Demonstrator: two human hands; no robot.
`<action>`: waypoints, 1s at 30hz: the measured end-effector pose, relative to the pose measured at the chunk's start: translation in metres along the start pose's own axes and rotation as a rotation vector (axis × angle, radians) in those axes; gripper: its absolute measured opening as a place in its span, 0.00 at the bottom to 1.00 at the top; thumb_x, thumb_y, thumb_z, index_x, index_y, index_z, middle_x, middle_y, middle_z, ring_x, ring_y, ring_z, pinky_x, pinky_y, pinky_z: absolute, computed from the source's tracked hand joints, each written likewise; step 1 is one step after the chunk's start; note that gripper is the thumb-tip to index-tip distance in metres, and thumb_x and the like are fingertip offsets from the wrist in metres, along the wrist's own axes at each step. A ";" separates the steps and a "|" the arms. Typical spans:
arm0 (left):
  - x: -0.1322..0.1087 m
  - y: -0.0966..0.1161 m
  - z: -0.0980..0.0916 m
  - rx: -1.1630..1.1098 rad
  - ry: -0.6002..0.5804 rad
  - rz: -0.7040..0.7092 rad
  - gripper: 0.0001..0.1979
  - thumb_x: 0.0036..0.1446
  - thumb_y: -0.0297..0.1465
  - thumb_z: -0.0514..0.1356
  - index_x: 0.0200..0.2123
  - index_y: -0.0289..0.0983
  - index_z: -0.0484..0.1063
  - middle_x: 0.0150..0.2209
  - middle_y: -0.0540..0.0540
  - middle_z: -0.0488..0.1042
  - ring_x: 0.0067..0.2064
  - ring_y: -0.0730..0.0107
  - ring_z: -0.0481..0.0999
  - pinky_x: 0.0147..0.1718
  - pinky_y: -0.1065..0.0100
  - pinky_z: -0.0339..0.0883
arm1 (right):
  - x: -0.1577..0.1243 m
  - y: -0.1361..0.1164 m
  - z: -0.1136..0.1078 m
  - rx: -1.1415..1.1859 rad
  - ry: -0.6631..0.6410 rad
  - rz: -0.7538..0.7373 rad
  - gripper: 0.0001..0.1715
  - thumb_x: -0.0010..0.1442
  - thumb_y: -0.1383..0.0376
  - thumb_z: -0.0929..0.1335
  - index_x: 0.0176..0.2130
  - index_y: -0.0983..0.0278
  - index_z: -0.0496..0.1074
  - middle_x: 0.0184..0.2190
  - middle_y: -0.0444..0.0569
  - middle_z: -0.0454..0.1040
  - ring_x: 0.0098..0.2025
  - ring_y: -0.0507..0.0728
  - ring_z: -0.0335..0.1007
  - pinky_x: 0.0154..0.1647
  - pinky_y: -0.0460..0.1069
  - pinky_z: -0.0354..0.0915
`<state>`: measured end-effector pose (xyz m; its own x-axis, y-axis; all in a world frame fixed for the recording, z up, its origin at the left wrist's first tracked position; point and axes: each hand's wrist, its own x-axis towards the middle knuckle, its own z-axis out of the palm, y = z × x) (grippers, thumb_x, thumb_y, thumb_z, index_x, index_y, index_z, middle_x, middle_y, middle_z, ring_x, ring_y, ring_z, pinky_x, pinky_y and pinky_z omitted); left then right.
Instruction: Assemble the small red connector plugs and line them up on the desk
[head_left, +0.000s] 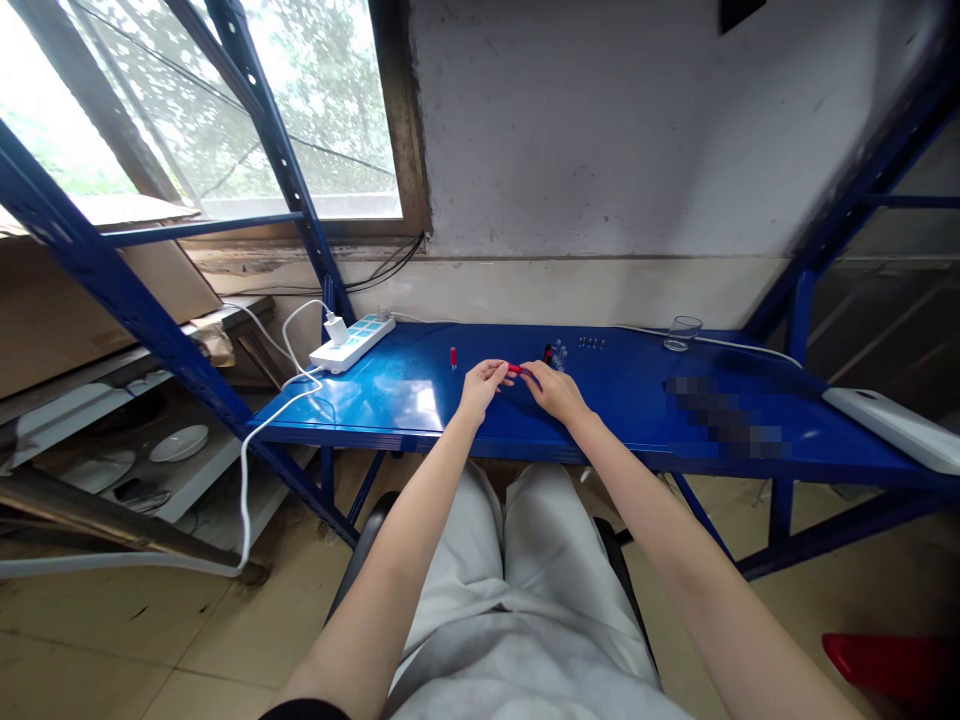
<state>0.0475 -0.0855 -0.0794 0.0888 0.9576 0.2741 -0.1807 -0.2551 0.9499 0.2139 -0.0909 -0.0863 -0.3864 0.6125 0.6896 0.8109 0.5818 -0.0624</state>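
A: Where is the thin red piece [515,368]?
B: It is in the air between the two hands, above the front part of the bench [630,400]. The left hand [484,385] has its grip closed on one end, and the right hand [553,388] has its grip closed on the other end.
A: Why is it held so, by both ends?
B: I judge that this keeps the piece steady, and lets one hand turn or pull against the other.
A: And the things around?
B: A small red-topped piece [453,357] stands apart, to the left. Just beyond the right hand are some clear pieces [559,355], and farther a row of tiny pieces [591,343]. Perhaps they lie so for easy reach.
A: Can you read any brand or label?
B: No. I find no readable writing, also not on the power strip [352,342]. One patch on the bench is blurred, so I cannot tell what is there.
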 end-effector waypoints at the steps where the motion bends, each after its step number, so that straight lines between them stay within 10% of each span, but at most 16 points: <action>1: 0.000 0.000 0.000 -0.005 -0.012 0.005 0.16 0.48 0.40 0.61 0.36 0.34 0.70 0.32 0.42 0.77 0.29 0.71 0.75 0.27 0.72 0.59 | 0.000 0.000 0.000 -0.006 -0.001 -0.002 0.21 0.65 0.59 0.54 0.48 0.64 0.67 0.40 0.54 0.74 0.37 0.56 0.71 0.29 0.47 0.62; 7: 0.000 -0.002 0.000 0.024 -0.104 0.000 0.17 0.47 0.39 0.63 0.39 0.34 0.72 0.34 0.43 0.76 0.31 0.71 0.75 0.28 0.72 0.60 | -0.001 0.002 0.003 -0.045 0.009 -0.020 0.20 0.65 0.61 0.54 0.48 0.65 0.67 0.41 0.54 0.74 0.35 0.56 0.71 0.29 0.46 0.61; 20: 0.000 0.003 -0.001 0.061 0.211 0.099 0.16 0.50 0.41 0.60 0.36 0.34 0.72 0.30 0.44 0.75 0.26 0.75 0.72 0.27 0.71 0.65 | 0.003 0.002 -0.006 -0.061 0.122 0.026 0.18 0.64 0.60 0.56 0.41 0.65 0.69 0.37 0.54 0.71 0.35 0.56 0.68 0.32 0.48 0.61; 30: 0.012 -0.005 0.015 0.323 0.046 0.183 0.16 0.48 0.41 0.61 0.32 0.33 0.75 0.29 0.44 0.75 0.30 0.70 0.72 0.31 0.69 0.66 | -0.007 0.021 -0.018 0.152 0.363 0.371 0.19 0.61 0.55 0.58 0.39 0.64 0.69 0.29 0.50 0.69 0.28 0.53 0.63 0.32 0.48 0.62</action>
<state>0.0638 -0.0748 -0.0792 0.0383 0.8956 0.4433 0.1299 -0.4443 0.8864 0.2413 -0.0922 -0.0797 0.1121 0.5830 0.8047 0.7812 0.4489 -0.4340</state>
